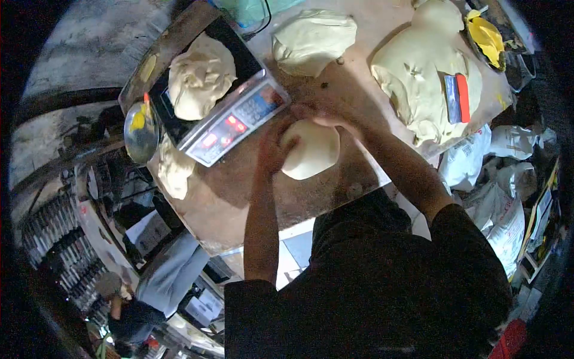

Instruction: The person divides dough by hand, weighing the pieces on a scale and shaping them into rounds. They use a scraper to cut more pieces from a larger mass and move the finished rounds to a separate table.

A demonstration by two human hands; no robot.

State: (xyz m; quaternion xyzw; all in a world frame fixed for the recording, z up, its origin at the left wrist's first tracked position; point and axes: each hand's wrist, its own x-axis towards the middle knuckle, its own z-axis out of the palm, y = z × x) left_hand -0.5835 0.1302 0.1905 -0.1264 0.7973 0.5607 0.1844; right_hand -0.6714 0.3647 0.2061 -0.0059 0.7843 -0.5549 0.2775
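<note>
On the table we round a dough ball — left hand and right hand cupped on it, fingers curled; next, keep tucking evenly.

Scale display glows red — digits unreadable; no other legible text.

Both hands on a dough ball beside the scale

The left hand and right hand cup the ball on the table, just right of the scale, which carries a dough lump; the scraper lies far right.
</note>
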